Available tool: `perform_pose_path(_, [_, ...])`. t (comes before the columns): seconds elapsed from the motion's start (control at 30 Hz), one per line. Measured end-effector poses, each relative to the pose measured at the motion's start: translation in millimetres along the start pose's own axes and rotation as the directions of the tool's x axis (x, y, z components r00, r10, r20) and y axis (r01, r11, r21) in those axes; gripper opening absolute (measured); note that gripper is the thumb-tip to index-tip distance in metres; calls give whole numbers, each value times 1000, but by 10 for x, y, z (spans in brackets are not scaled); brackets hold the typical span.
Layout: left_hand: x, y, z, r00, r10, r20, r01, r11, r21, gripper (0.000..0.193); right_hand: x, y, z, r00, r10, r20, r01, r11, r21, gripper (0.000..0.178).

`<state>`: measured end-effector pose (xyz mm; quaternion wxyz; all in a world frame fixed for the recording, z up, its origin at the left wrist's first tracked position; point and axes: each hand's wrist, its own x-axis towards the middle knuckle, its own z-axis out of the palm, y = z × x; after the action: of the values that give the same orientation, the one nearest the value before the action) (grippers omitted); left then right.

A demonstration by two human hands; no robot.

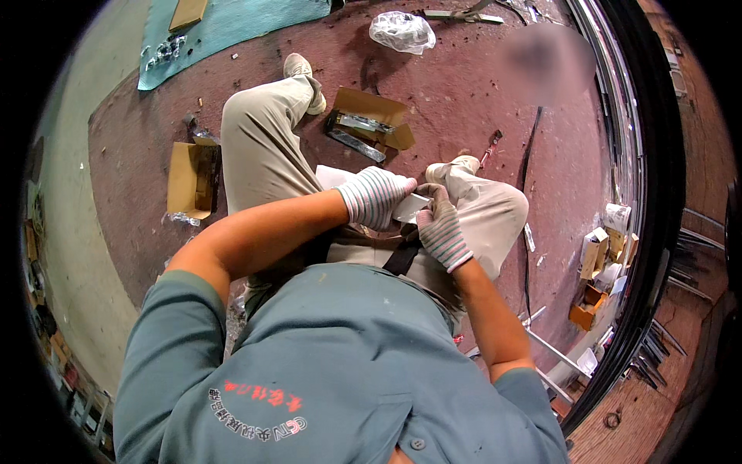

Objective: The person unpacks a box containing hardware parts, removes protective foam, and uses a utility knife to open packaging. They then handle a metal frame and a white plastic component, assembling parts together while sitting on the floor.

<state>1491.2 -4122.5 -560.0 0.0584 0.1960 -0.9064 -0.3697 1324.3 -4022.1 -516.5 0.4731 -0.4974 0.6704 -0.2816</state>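
Both my hands wear striped knit gloves and meet in front of my lap, between my knees. My left hand point(374, 196) is closed, its fingertips close to those of my right hand point(443, 226). My right hand is bent in a pinch at a small pale flat piece point(411, 207) that lies between the two hands. The piece's kind is not clear, and my fingers cover part of it. A white sheet point(332, 177) sticks out behind my left hand, over my thigh. Whether the left hand grips the sheet or the small piece is hidden.
An open cardboard box point(396, 109) with metallic parts stands between my feet; another box point(178, 179) lies left of my knee. Ahead are a clear plastic bag point(402, 32) and a teal mat point(232, 27). A red-handled tool point(491, 148), a black cable point(529, 170) and small boxes point(593, 254) lie right.
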Motion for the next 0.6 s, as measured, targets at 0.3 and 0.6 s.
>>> perform_pose_path(0.3, [-59, 16, -13, 993, 88, -75, -102, 971, -215, 43, -99, -268, -183, 990, 38, 138, -77, 953, 293, 35])
perform_pose_path(0.6, [22, -192, 350, 902, -28, 432, 432, 5, -902, 21, 10, -589, -336, 970, -37, 241, 94, 969, -230, 30])
